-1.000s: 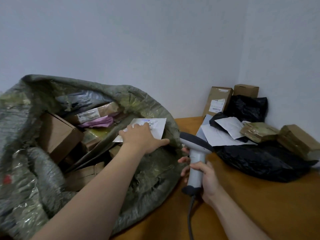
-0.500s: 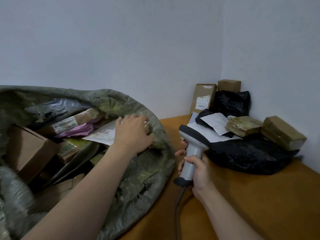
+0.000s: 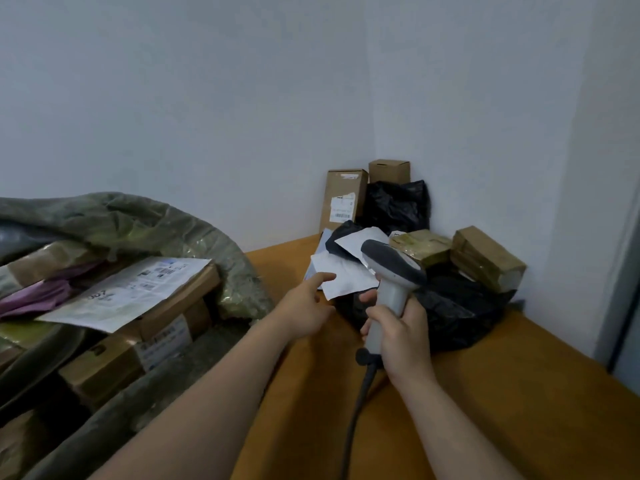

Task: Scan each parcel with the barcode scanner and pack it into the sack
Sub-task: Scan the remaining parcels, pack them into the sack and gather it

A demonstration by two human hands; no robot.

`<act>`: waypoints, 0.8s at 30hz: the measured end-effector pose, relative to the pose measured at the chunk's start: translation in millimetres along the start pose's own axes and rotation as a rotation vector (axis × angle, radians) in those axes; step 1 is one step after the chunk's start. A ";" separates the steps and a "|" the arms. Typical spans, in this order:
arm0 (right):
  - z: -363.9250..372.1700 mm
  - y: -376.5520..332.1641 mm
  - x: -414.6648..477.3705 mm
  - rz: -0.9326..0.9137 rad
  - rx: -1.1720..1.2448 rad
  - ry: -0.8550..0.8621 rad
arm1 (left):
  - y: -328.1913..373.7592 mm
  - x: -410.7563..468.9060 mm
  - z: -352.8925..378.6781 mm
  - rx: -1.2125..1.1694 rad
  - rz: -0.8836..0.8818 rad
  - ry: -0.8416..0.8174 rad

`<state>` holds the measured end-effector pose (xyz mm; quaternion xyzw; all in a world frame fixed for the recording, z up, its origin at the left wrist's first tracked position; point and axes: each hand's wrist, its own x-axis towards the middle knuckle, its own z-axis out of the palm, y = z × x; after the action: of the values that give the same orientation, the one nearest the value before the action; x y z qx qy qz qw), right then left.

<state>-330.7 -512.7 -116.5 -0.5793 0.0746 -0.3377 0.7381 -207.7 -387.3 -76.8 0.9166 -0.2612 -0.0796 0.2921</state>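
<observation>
My right hand [image 3: 401, 332] grips the handle of the grey barcode scanner [image 3: 389, 282], held upright above the wooden table [image 3: 485, 410]. My left hand [image 3: 306, 306] is empty, fingers loosely extended, its fingertip close to a white parcel [image 3: 341, 277] at the near edge of the parcel pile. The green woven sack [image 3: 214, 247] lies open on the left, full of boxes. A flat white parcel with a printed label [image 3: 128, 292] lies on top of them, beside a purple packet [image 3: 38, 296].
In the table's far corner stand two cardboard boxes [image 3: 343, 199], black plastic bags [image 3: 450, 313] and two taped brown parcels [image 3: 485, 258]. The scanner's dark cable [image 3: 356, 410] runs down towards me. Walls close the back and the right side.
My left hand let go of the flat white parcel in the sack and moved right to the pile on the table. The view swung right. The scanner stayed in my right hand.
</observation>
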 end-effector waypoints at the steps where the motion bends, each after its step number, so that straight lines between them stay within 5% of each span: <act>1: -0.7 2.0 0.9 -0.003 0.013 0.002 | -1.5 7.5 5.9 -0.012 -0.018 -0.017; 5: -1.6 7.4 3.9 -0.013 0.014 0.000 | -5.4 27.4 21.2 -0.110 -0.089 -0.019; 16: 1.6 14.3 0.9 -0.097 0.001 -0.001 | 25.0 -11.5 -17.2 0.199 0.184 0.682; 24: 1.5 10.9 -11.7 -0.175 0.010 -0.050 | 12.4 -68.2 -51.5 0.108 0.251 0.909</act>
<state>-334.3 -503.5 -129.2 -0.5881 0.0033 -0.3868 0.7103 -255.7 -334.7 -28.1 0.8337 -0.2193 0.3794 0.3359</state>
